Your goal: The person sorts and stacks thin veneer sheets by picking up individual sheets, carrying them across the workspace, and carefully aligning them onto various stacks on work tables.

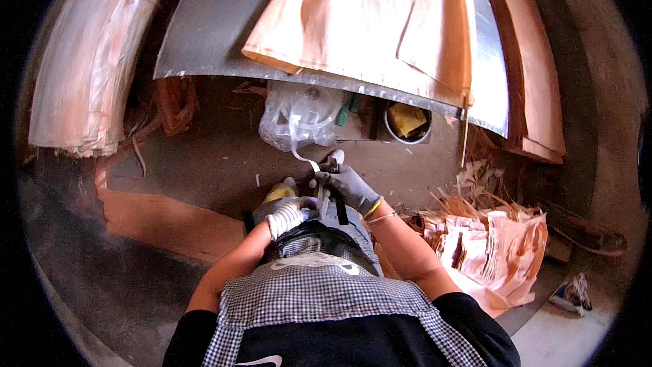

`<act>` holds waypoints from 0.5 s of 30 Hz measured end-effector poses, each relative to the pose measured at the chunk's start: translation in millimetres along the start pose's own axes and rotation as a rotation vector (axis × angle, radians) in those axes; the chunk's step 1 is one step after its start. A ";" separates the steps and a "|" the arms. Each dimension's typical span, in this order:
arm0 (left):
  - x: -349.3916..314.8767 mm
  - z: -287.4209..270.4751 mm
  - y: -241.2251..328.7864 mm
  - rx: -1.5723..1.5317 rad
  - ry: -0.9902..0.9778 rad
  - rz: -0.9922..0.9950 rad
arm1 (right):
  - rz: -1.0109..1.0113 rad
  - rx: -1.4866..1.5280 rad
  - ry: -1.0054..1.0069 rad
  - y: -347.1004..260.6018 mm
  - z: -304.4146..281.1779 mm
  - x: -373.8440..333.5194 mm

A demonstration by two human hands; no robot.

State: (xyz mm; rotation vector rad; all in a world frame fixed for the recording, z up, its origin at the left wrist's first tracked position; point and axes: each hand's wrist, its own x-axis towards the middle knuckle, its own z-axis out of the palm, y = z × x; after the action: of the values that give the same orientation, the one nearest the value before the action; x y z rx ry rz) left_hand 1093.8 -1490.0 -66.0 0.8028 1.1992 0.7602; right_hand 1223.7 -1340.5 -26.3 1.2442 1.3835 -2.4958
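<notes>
- Grey table top (217, 20) across the far side, with peach-coloured veneer sheets (367, 20) draped over its near edge.
- Beyond the table's ends: a tall veneer stack (81, 61) at left, a second stack (526, 61) at right.
- On the floor below the near edge: a clear plastic bag (272, 126), and to its right a bucket (407, 141) with a yellow item (407, 121) inside.
- At lower right, beside the right forearm: a ragged pile of veneer pieces (482, 245); at left, a flat brown sheet (163, 221) on the floor.
- In the way: the right hand (346, 187) over part of the white strip (303, 158); checked apron (319, 292) close below both hands.
- Strip location: between the bag and the hands, in front of the body.
- Strip long axis: roughly away from the body; far end toward the bag, near part bending rightward into the right hand.
- Right hand: grey-gloved, fingers closed around the strip.
- Left hand (299, 209): gloved, fingers curled, just beside the right; grip on the strip impossible to tell.
</notes>
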 end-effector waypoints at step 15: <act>105.7 35.0 50.2 0.391 0.256 0.393 | -0.175 -0.068 0.435 58.7 -59.9 -47.5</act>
State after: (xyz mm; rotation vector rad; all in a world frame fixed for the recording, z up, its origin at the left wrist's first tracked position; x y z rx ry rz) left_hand 1144.7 -1378.9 -69.1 1.3204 1.4651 0.9844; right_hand 1315.9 -1348.5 -53.6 1.8026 1.7148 -2.3442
